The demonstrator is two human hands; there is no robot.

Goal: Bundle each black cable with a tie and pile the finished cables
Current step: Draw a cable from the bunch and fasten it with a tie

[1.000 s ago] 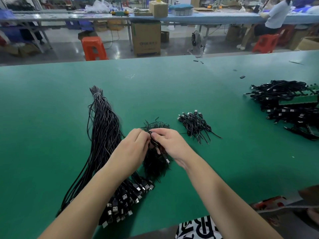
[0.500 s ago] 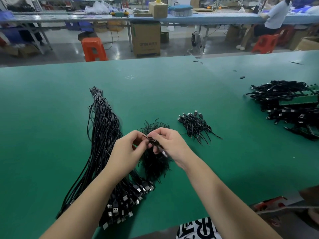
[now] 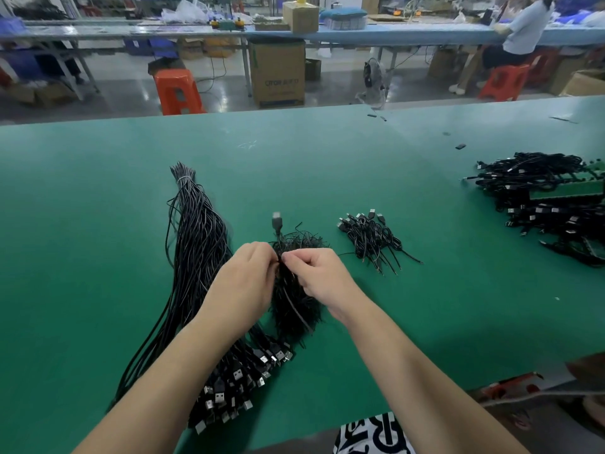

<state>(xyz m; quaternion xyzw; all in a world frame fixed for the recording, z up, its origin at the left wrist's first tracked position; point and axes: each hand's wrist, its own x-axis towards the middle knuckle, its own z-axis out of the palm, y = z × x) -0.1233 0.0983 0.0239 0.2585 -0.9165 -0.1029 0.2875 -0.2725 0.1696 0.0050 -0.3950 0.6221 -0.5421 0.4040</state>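
Cable (image 3: pixel 277 224) held between left hand (image 3: pixel 244 283) and right hand (image 3: pixel 319 276): folded part hidden behind fingers; plug blurred. Tie not discernible. Heap of ties (image 3: pixel 294 309) partly covered by both hands. Cable pile (image 3: pixel 550 204) cut off at right edge.

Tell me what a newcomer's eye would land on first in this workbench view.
First, the two hands meeting at the centre of the green table: the left hand and right hand pinch a black cable whose USB plug sticks up beyond them, above a heap of black ties. Next, the long bundle of loose cables fanning out on the left. Then the small finished pile just right of the hands.
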